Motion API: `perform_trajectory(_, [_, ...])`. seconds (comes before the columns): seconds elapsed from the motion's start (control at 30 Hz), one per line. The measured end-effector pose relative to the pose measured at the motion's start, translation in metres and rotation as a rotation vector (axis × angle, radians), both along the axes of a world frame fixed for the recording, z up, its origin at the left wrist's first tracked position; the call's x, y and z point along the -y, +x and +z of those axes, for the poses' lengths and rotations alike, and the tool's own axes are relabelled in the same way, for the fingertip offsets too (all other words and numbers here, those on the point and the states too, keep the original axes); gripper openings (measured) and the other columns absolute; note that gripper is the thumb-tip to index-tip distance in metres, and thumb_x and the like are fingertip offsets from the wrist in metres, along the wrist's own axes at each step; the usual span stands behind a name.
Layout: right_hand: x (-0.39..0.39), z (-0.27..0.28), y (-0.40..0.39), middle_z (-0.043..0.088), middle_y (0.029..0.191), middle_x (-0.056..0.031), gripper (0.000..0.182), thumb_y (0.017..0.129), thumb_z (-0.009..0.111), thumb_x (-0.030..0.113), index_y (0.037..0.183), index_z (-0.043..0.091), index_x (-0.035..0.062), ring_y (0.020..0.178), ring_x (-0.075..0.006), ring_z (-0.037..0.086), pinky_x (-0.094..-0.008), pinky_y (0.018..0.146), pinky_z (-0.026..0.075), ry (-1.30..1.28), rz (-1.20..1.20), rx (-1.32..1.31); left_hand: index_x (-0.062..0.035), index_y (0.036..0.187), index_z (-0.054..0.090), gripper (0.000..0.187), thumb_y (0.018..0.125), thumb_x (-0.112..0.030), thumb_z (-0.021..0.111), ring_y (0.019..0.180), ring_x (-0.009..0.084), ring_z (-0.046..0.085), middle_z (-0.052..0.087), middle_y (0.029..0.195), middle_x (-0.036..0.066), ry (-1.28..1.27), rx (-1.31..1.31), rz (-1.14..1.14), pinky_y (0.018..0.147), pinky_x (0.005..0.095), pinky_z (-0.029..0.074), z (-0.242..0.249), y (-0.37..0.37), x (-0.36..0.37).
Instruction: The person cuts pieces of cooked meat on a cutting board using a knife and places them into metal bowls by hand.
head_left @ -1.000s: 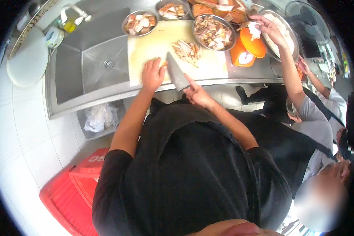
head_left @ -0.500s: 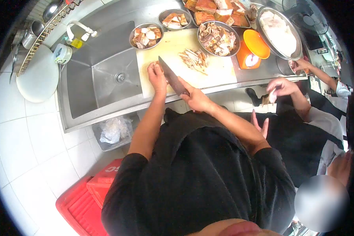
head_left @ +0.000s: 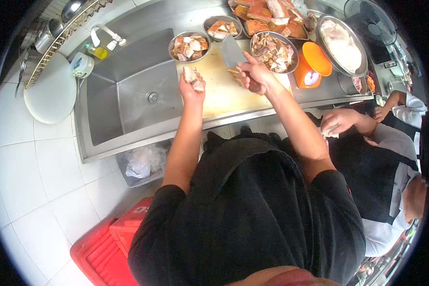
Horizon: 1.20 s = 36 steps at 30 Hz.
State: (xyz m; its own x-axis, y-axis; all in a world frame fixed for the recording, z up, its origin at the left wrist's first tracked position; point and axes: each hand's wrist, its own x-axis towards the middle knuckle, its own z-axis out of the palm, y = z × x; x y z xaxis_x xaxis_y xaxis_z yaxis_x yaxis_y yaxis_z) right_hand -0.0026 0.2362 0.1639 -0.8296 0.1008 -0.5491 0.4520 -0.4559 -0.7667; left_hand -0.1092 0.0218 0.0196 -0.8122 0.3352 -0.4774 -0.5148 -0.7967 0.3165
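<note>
My left hand is closed around pieces of pork, held up over the left edge of the pale cutting board. In my right hand is a broad-bladed knife, its blade pointing away toward the back of the counter. Some sliced meat shows at the fingers of that hand, which covers the rest of the slices. Behind the left hand stands a metal bowl of chopped pork. Just beyond the right hand is a bowl of chopped darker meat.
A steel sink lies to the left. An orange scale and a large bowl of white food stand right. At the back is a tray of roasted pork slabs. A co-worker's hand is close on my right.
The right hand has swung the knife up and right to the slices, blade now farther from me. The left hand has lifted slightly, pork showing in it. The co-worker's hand has lowered.
</note>
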Motion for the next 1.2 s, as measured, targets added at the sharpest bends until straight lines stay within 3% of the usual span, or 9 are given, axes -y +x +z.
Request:
perform_trajectory(0.13, [0.015, -0.017, 0.037, 0.052, 0.073, -0.002, 0.079, 0.105, 0.056, 0.013, 0.167, 0.009, 0.0274, 0.049, -0.0116, 0.047, -0.0291, 0.042, 0.044, -0.032, 0.061, 0.016, -0.0094, 0.11, 0.063, 0.037, 0.106, -0.041, 0.044, 0.069, 0.0214, 0.065, 0.066, 0.088, 0.006, -0.07, -0.177, 0.172, 0.057, 0.0349, 0.053, 0.009, -0.056, 0.011])
perform_trajectory(0.23, [0.031, -0.026, 0.069, 0.052, 0.071, -0.0022, 0.078, 0.105, 0.055, 0.012, 0.168, 0.011, 0.0256, 0.047, -0.0125, 0.047, -0.0284, 0.04, 0.044, 0.053, 0.08, 0.06, -0.0086, 0.128, 0.063, 0.048, 0.109, -0.045, 0.038, 0.089, 0.025, 0.069, 0.07, 0.111, 0.006, -0.144, -0.278, 0.328, 0.076, 0.0412, 0.057, 0.036, -0.108, -0.001])
perform_trajectory(0.33, [0.037, -0.03, 0.094, 0.051, 0.071, -0.0022, 0.077, 0.105, 0.055, 0.011, 0.168, 0.013, 0.0242, 0.046, -0.0125, 0.047, -0.0287, 0.039, 0.044, 0.115, 0.086, 0.11, -0.0072, 0.127, 0.067, 0.046, 0.106, -0.042, 0.046, 0.104, 0.0337, 0.069, 0.071, 0.121, 0.013, -0.762, -0.595, 0.431, 0.093, 0.0443, 0.054, 0.056, -0.156, -0.018])
perform_trajectory(0.53, [0.029, -0.04, 0.128, 0.05, 0.072, -0.0017, 0.079, 0.103, 0.058, 0.01, 0.168, 0.015, 0.0264, 0.047, -0.0111, 0.046, -0.0294, 0.04, 0.045, 0.224, 0.091, 0.144, -0.0126, 0.111, 0.077, 0.036, 0.097, -0.041, 0.059, 0.109, 0.04, 0.066, 0.066, 0.121, 0.022, -1.936, -1.041, -0.122, 0.095, 0.0491, 0.054, 0.04, -0.176, -0.032])
perform_trajectory(0.67, [0.018, -0.041, 0.14, 0.057, 0.074, -0.0067, 0.079, 0.102, 0.059, 0.011, 0.168, 0.017, 0.0269, 0.051, -0.0193, 0.055, -0.036, 0.048, 0.052, 0.471, 0.196, 0.185, -0.0123, 0.116, 0.075, 0.042, 0.1, -0.046, 0.056, 0.109, 0.0412, 0.064, 0.067, 0.113, 0.02, -1.971, -1.143, -0.143, 0.096, 0.0505, 0.052, 0.051, -0.168, -0.036])
perform_trajectory(0.77, [0.011, -0.084, 0.146, 0.069, 0.083, -0.0188, 0.08, 0.1, 0.06, 0.012, 0.167, 0.02, 0.0262, 0.071, -0.037, 0.069, -0.0482, 0.071, 0.058, 1.117, 0.291, -0.188, -0.013, 0.105, 0.077, 0.034, 0.099, -0.042, 0.059, 0.109, 0.0361, 0.062, 0.066, 0.108, 0.014, -2.019, -1.181, 0.036, 0.093, 0.0491, 0.053, 0.058, -0.165, -0.039])
perform_trajectory(0.87, [0.018, -0.054, 0.132, 0.072, 0.094, -0.0287, 0.078, 0.097, 0.062, 0.014, 0.165, 0.025, 0.0255, 0.094, -0.0481, 0.069, -0.0544, 0.092, 0.053, 1.179, 0.407, 0.048, -0.0112, 0.112, 0.077, 0.036, 0.099, -0.042, 0.061, 0.111, 0.0371, 0.062, 0.067, 0.111, 0.017, -1.976, -1.29, 0.141, 0.095, 0.049, 0.051, 0.064, -0.169, -0.039])
perform_trajectory(0.97, [0.016, -0.065, 0.126, 0.072, 0.094, -0.0298, 0.07, 0.097, 0.061, 0.016, 0.161, 0.033, 0.0209, 0.09, -0.0485, 0.07, -0.0576, 0.088, 0.054, 1.273, 0.428, 0.031, -0.0092, 0.11, 0.076, 0.031, 0.096, -0.036, 0.068, 0.109, 0.0374, 0.063, 0.067, 0.11, 0.016, -1.86, -1.494, 0.273, 0.094, 0.048, 0.052, 0.08, -0.169, -0.048])
perform_trajectory(1.2, [-0.001, -0.087, 0.118, 0.072, 0.086, -0.0281, 0.06, 0.096, 0.062, 0.017, 0.153, 0.042, 0.0112, 0.082, -0.0482, 0.07, -0.0572, 0.077, 0.057, 1.241, 0.437, -0.079, -0.0078, 0.11, 0.076, 0.031, 0.086, -0.027, 0.078, 0.108, 0.0361, 0.063, 0.067, 0.11, 0.015, -1.699, -1.705, -0.151, 0.095, 0.0457, 0.053, 0.07, -0.192, -0.121])
